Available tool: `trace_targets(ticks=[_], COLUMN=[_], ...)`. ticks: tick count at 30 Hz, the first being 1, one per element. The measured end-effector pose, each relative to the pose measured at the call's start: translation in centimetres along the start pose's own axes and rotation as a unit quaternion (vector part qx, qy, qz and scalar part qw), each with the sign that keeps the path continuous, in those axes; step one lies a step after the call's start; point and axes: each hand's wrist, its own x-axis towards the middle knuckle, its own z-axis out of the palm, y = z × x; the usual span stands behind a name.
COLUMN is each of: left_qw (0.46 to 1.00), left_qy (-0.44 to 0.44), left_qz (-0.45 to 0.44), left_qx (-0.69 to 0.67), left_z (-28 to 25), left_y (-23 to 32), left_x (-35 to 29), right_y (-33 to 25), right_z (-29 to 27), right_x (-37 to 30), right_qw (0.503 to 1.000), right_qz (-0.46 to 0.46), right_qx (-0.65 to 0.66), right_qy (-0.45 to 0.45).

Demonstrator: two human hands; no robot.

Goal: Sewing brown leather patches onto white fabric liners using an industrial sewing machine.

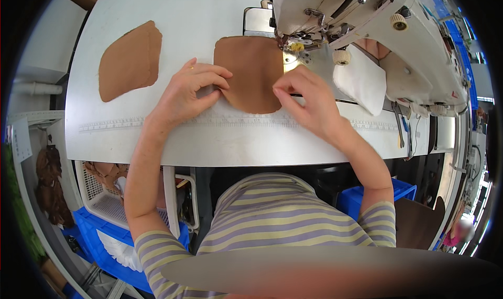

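Note:
A brown, round-cornered piece of leather or fabric [250, 68] lies on the white sewing table, its upper right corner by the needle area of a sewing machine [298, 42]. At its left edge, my left hand [191, 92] has curled fingers and the thumb closed on the border. My right hand [309, 100] pinches the right edge between thumb and fingers, just below the metal needle plate [291, 62]. Whatever lies under the piece is hidden.
Another brown piece [128, 63], seemingly layered, lies at the left. A white panel [361, 81] rests under the machine arm. A ruler strip [188, 123] runs along the front. Scissors-like tools [402, 123] sit at the right edge. Below stand a scrap basket [99, 197] and blue crates [112, 257].

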Motion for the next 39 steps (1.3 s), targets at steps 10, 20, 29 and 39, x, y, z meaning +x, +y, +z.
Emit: trace_targets(ticks=[10, 20, 29, 39], left_qw=[0.996, 0.997, 0.990, 0.976], left_qy=[0.041, 0.079, 0.051, 0.099], left_qz=[0.043, -0.013, 0.065, 0.093], left_qx=[0.072, -0.017, 0.114, 0.170], left_z=[0.6, 1.0, 0.6, 0.9], left_y=[0.1, 0.0, -0.4, -0.1], left_x=[-1.0, -0.7, -1.8, -2.1], right_y=[1.2, 1.2, 1.6, 0.8], right_z=[1.0, 1.0, 1.4, 1.0], right_x=[-5.4, -5.3, -5.4, -5.2], right_qw=[0.935, 0.933, 0.932, 0.929], right_qz=[-0.206, -0.203, -0.191, -0.182], right_qx=[-0.286, -0.293, -0.303, -0.319], right_qy=[0.034, 0.039, 0.050, 0.037])
